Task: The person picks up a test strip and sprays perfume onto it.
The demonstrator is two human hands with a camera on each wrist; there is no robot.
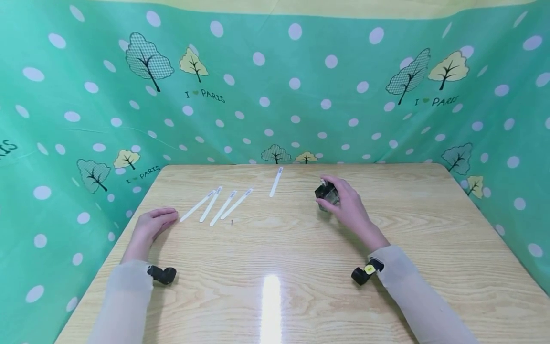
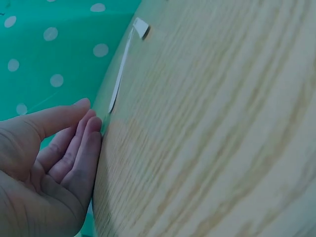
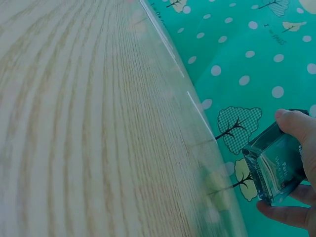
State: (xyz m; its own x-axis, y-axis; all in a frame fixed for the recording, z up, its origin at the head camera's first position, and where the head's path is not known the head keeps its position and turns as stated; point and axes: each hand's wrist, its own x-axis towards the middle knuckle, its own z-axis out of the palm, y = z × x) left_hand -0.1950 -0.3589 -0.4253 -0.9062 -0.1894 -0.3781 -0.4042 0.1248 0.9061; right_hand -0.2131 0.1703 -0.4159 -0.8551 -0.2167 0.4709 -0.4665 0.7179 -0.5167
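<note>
My right hand (image 1: 348, 205) grips a small square perfume bottle (image 1: 327, 192) of dark and clear glass, over the table's back right part. A small silvery nozzle shows at its top in the head view. In the right wrist view, thumb and fingers clasp the bottle (image 3: 276, 163), and pale printing shows on its glass. On the left, my left hand (image 1: 152, 224) rests at the table with loosely bent fingers and holds nothing. Just beyond its fingertips lies the nearest of several white paper test strips (image 1: 196, 206), a thin white strip (image 2: 120, 74) in the left wrist view.
Another white strip (image 1: 276, 181) lies apart near the back edge of the wooden table (image 1: 301, 248). A tiny object (image 1: 232, 222) sits below the strip group. A green dotted cloth (image 1: 296, 95) hangs behind and along both sides.
</note>
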